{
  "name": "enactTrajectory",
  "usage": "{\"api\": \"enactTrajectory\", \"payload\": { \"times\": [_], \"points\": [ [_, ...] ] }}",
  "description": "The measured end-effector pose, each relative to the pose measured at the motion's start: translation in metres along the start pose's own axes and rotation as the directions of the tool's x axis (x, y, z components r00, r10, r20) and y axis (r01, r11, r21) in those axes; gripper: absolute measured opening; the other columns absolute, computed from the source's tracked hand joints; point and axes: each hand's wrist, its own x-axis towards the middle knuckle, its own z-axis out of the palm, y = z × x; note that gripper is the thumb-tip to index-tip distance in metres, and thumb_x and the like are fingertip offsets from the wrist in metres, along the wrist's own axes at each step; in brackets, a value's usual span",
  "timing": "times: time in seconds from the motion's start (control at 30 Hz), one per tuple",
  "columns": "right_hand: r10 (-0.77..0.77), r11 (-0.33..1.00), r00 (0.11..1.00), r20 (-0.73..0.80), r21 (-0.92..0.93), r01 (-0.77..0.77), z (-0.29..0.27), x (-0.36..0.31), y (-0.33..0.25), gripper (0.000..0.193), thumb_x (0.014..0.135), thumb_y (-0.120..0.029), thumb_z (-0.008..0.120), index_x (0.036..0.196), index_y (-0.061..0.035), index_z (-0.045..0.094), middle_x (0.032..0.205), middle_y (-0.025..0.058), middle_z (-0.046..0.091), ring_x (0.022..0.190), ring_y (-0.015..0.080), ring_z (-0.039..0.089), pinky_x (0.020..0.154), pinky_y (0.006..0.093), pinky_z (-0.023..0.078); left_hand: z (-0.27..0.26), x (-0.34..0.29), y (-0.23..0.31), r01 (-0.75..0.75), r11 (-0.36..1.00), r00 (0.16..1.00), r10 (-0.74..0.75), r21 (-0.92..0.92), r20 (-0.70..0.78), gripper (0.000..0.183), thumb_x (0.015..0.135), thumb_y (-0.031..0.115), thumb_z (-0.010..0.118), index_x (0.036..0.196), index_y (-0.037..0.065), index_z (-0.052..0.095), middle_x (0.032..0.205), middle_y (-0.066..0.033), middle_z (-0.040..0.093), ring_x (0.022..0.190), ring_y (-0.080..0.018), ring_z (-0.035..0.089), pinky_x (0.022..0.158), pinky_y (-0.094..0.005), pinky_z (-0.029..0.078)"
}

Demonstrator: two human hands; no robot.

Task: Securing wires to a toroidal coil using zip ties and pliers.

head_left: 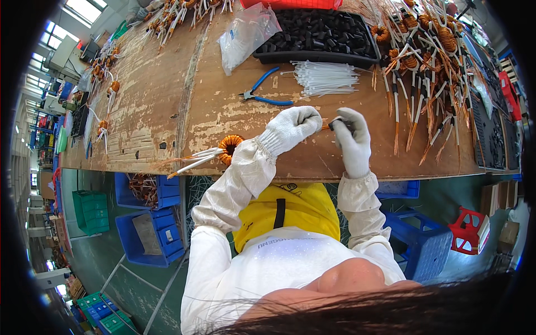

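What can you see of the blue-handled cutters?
The cutters have a short, metallic-looking head and two slim, curved blue handles, plastic-looking, spread apart. They lie flat on the worn wooden table, head to the left, left of the white cable ties and beyond the left gloved hand. No hand touches them.

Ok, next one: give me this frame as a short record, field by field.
Left hand: white-gloved, fingers curled, grip partly hidden
Right hand: white-gloved, pinching small black piece
Between hands: copper-coloured strand
Beside left forearm: toroidal coil with white leads
Tool: blue-handled side cutters beyond left hand
Fastenings: white cable ties right of the cutters
Container: black tray of loose black pieces, beyond the ties
Upper right: heaped toroidal coils
Surface: worn wooden bench top
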Motion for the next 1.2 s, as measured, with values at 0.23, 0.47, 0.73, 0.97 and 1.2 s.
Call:
{"api": "enactTrajectory", "payload": {
  "times": [0.23,0.47,0.73,0.97,1.2],
  "points": [
    [-0.471,0.632,0.847,0.248,-0.575,0.52,0.011,0.005,-0.013,0.024,0.086,0.001,0.072,0.108,-0.0068,0.074,0.095,0.0099,0.069,0.082,0.0208,0.069,0.073,0.0289,0.054,-0.002,0.001,-0.001,-0.026,0.999,0.998,0.024,0.037,0.057,0.021,0.102,0.018,0.058,0.11,0.001,0.068,0.097,-0.0036,0.07,0.091,-0.0089,0.061,0.086,-0.0263,0.051],
    [-0.524,0.623,0.807,0.273,-0.523,0.582,0.006,0.011,-0.005,0.02,0.09,0.0,0.07,0.108,-0.0061,0.071,0.095,0.0096,0.07,0.072,0.0187,0.066,0.066,0.0283,0.053,0.002,0.001,-0.006,-0.08,0.996,0.997,0.08,0.025,0.003,0.023,0.101,0.025,0.061,0.108,0.005,0.069,0.083,-0.0025,0.065,0.077,-0.0112,0.056,0.072,-0.0291,0.049],
    [0.025,0.99,1.0,0.017,0.138,-0.028,0.001,0.005,-0.003,0.025,0.098,-0.011,0.066,0.12,-0.0032,0.056,0.099,0.0059,0.069,0.063,0.0037,0.05,0.056,0.0197,0.042,0.002,0.001,-0.003,-0.032,0.999,0.999,0.032,0.012,-0.004,0.018,0.1,0.022,0.062,0.105,0.006,0.069,0.079,0.0012,0.062,0.072,-0.0074,0.052,0.066,-0.0255,0.047],
    [0.036,0.99,0.999,0.028,0.134,-0.04,0.009,0.002,-0.009,0.025,0.097,-0.01,0.067,0.119,-0.004,0.058,0.1,0.0059,0.069,0.064,0.0039,0.05,0.056,0.0196,0.043,0.003,0.002,-0.008,-0.114,0.993,0.993,0.114,0.003,-0.031,0.019,0.101,0.022,0.061,0.107,0.005,0.068,0.081,-0.002,0.064,0.074,-0.0101,0.055,0.068,-0.0279,0.048],
    [0.004,0.999,0.999,0.032,0.043,-0.005,0.012,0.003,-0.007,0.025,0.096,-0.007,0.067,0.119,-0.0041,0.058,0.099,0.0032,0.067,0.069,0.0033,0.052,0.058,0.0191,0.043,-0.004,-0.002,0.01,-0.041,0.985,0.999,0.041,0.166,0.002,0.023,0.101,0.022,0.06,0.112,0.003,0.068,0.092,-0.0074,0.07,0.084,-0.0154,0.062,0.078,-0.0305,0.051]
  ]
}}
